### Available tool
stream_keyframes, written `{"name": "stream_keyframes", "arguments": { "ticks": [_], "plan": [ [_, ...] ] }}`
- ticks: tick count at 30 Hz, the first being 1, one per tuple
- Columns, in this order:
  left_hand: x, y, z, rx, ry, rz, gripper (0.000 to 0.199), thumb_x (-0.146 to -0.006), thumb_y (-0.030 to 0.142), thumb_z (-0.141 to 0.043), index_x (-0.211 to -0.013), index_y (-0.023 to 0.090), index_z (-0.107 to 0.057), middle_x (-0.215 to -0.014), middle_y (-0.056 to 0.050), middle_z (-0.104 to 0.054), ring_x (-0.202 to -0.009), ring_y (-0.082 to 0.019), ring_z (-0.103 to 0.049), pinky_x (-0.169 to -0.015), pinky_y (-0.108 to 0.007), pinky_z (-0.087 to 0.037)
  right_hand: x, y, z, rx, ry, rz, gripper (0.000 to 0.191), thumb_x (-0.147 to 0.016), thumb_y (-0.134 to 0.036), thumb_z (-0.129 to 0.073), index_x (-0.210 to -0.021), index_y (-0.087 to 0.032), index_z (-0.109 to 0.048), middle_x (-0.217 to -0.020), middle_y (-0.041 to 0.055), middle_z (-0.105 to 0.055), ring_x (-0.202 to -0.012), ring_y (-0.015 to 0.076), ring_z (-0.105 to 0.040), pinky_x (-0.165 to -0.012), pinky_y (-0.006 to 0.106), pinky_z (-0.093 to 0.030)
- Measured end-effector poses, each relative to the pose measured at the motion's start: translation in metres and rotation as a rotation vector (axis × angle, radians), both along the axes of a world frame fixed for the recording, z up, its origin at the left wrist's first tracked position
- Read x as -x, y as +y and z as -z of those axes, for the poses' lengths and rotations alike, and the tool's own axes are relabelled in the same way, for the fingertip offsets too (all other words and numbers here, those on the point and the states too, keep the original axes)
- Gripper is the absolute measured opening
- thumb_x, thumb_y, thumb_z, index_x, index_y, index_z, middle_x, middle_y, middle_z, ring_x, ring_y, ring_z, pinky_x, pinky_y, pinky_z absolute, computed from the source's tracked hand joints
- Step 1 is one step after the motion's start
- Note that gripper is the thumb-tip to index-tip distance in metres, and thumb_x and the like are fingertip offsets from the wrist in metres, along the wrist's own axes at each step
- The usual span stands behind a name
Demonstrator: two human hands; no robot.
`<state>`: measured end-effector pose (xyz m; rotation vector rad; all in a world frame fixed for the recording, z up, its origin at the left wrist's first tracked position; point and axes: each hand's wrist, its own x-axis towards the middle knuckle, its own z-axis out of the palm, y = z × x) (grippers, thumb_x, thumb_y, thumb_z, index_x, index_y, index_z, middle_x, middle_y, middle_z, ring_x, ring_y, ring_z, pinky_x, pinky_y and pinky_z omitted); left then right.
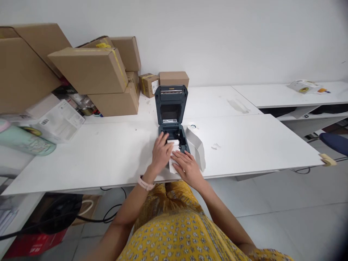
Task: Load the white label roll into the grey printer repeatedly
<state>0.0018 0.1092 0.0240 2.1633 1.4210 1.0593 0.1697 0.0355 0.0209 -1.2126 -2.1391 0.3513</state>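
Observation:
A dark label printer stands on the white table with its lid tipped up and back. A white paper roll sits in the open body, and a strip of paper runs from it over the front edge. My left hand is at the printer's left side, fingers apart, with fingertips by the roll. Stretched out over the strip and the printer's front right corner lies my right hand. Both hands partly hide the printer's front. To the right curls a long loose strip of backing paper.
Cardboard boxes are stacked at the back left, with a white box and a mint-green bottle nearer. Behind the printer stands a small box. A paper scrap lies right of it. The table's front edge is close to my body.

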Motion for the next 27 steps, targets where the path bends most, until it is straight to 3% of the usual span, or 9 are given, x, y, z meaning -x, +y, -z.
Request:
{"name": "stream_keyframes", "arguments": {
  "ticks": [2,4,7,11,14,16,19,24,27],
  "plan": [
    [-0.004,-0.028,0.008,-0.013,0.021,0.054,0.03,-0.097,0.029,-0.047,-0.106,0.027,-0.076,-0.138,-0.007,-0.067,-0.145,-0.027,-0.046,-0.125,-0.055,-0.03,-0.015,0.009,-0.013,0.038,0.127,-0.02,0.027,-0.102,-0.036,-0.051,-0.111,-0.028,-0.075,-0.118,0.0046,-0.078,-0.116,0.0244,-0.071,-0.112,0.052,-0.047],
    [-0.006,-0.055,0.018,-0.015,0.048,0.086,0.033,-0.097,0.031,-0.048,-0.121,0.028,-0.071,-0.136,-0.007,-0.068,-0.14,-0.026,-0.053,-0.126,-0.059,-0.026,-0.032,0.035,-0.035,0.05,0.325,0.084,0.032,-0.101,-0.045,-0.05,-0.099,-0.027,-0.077,-0.101,0.0033,-0.081,-0.099,0.0227,-0.076,-0.102,0.046,-0.055],
    [-0.005,-0.086,0.03,-0.059,0.076,0.105,0.036,-0.097,0.032,-0.051,-0.13,0.03,-0.066,-0.142,-0.007,-0.064,-0.142,-0.026,-0.051,-0.127,-0.058,-0.025,-0.048,0.105,-0.076,-0.066,0.558,0.294,0.045,-0.101,-0.057,-0.044,-0.116,-0.024,-0.071,-0.123,0.0078,-0.074,-0.119,0.0245,-0.068,-0.106,0.044,-0.052],
    [0.0,-0.096,0.037,-0.1,0.121,0.135,0.037,-0.097,0.032,-0.053,-0.131,0.028,-0.065,-0.143,-0.008,-0.063,-0.143,-0.027,-0.049,-0.127,-0.058,-0.028,-0.039,0.212,-0.12,0.104,0.67,0.138,0.067,-0.102,-0.065,-0.026,-0.15,-0.021,-0.043,-0.164,0.0073,-0.038,-0.151,0.0223,-0.036,-0.124,0.044,-0.027],
    [-0.001,-0.09,0.042,-0.159,0.123,0.076,0.031,-0.099,0.028,-0.046,-0.117,0.028,-0.072,-0.129,-0.007,-0.072,-0.129,-0.025,-0.061,-0.122,-0.055,-0.037,-0.027,0.245,-0.13,0.279,0.744,0.017,0.085,-0.1,-0.067,-0.004,-0.149,-0.01,-0.043,-0.155,0.0123,-0.049,-0.145,0.0244,-0.044,-0.122,0.045,-0.026],
    [-0.002,-0.086,0.047,-0.238,0.102,0.008,0.032,-0.1,0.025,-0.043,-0.104,0.028,-0.076,-0.11,-0.008,-0.077,-0.113,-0.023,-0.067,-0.115,-0.051,-0.045,-0.025,0.232,-0.126,0.238,0.783,0.017,0.087,-0.098,-0.073,-0.007,-0.141,-0.013,-0.053,-0.143,0.0092,-0.06,-0.136,0.024,-0.053,-0.12,0.045,-0.031],
    [-0.005,-0.082,0.053,-0.417,0.114,-0.076,0.031,-0.098,0.021,-0.048,-0.093,0.028,-0.077,-0.094,-0.008,-0.075,-0.101,-0.021,-0.066,-0.105,-0.046,-0.051,-0.028,0.173,-0.106,0.088,0.726,0.033,0.072,-0.098,-0.074,-0.022,-0.126,-0.023,-0.063,-0.131,0.0027,-0.066,-0.129,0.023,-0.058,-0.117,0.046,-0.038],
    [-0.008,-0.083,0.058,-0.729,0.117,-0.174,0.017,-0.088,0.016,-0.068,-0.089,0.03,-0.077,-0.112,-0.008,-0.074,-0.123,-0.024,-0.055,-0.112,-0.052,-0.041,-0.025,0.067,-0.048,0.027,0.58,-0.011,0.037,-0.096,-0.059,-0.054,-0.111,-0.029,-0.069,-0.137,0.0039,-0.064,-0.141,0.0239,-0.049,-0.123,0.044,-0.033],
    [-0.004,-0.082,0.061,-0.767,0.101,-0.155,0.019,-0.085,0.016,-0.072,-0.094,0.032,-0.076,-0.119,-0.006,-0.072,-0.139,-0.024,-0.044,-0.12,-0.054,-0.03,-0.016,0.04,-0.017,0.156,0.625,0.107,0.054,-0.09,-0.057,-0.063,-0.137,-0.031,-0.056,-0.158,0.0058,-0.046,-0.15,0.0261,-0.037,-0.126,0.049,-0.026]
  ]
}}
